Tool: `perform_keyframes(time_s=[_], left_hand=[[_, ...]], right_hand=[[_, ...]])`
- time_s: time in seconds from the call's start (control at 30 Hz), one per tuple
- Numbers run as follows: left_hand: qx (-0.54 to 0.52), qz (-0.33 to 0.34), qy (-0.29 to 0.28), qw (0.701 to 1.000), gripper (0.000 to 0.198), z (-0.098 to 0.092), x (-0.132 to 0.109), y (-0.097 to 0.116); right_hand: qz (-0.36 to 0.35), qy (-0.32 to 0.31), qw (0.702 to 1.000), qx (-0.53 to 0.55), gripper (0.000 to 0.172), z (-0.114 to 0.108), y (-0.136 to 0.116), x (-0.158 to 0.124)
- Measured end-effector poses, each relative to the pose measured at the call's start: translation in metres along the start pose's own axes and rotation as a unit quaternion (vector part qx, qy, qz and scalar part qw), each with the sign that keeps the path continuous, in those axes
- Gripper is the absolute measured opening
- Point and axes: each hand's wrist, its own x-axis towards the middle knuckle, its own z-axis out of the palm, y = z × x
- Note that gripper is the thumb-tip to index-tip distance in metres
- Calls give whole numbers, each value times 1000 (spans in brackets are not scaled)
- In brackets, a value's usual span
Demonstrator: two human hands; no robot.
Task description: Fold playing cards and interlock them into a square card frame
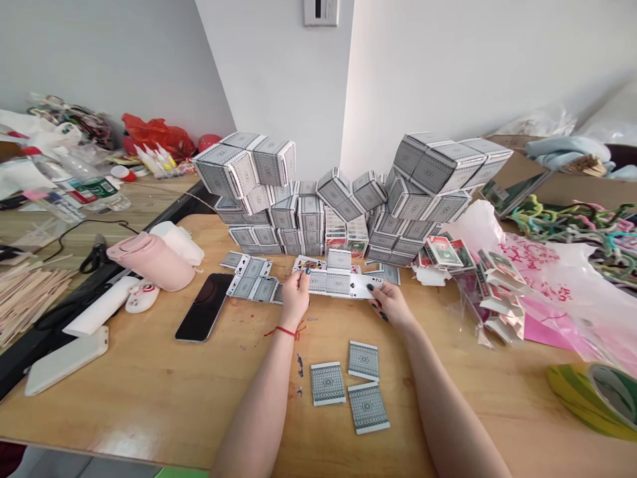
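Note:
My left hand [296, 295] is closed in a pinch at the left end of a piece of joined playing cards [338, 282]. On its right end, the thumb and fingers of my right hand [393, 305] grip a white card face, the two of spades [363, 287]. Patterned grey card backs cover the middle of this piece, and one square stands out from its far side. Nearer to me, between my forearms, lie three separate folded card squares [363, 360]. To the left rests another group of joined cards [253, 277].
Stacked blocks of folded cards [301, 219] stand along the back. A black phone [203, 307], a pink bottle [152, 260] and a white power bank [67, 360] lie left. Opened card boxes [500, 292], plastic wrap [535, 262] and a tape roll [594, 395] are right.

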Motion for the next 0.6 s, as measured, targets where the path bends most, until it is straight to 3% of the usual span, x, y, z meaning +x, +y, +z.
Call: perform_keyframes(time_s=[0.6], left_hand=[[-36,-23,-11,999,32,2,-2,-3]], right_hand=[[-11,30,999,-18,40,0,4,1]])
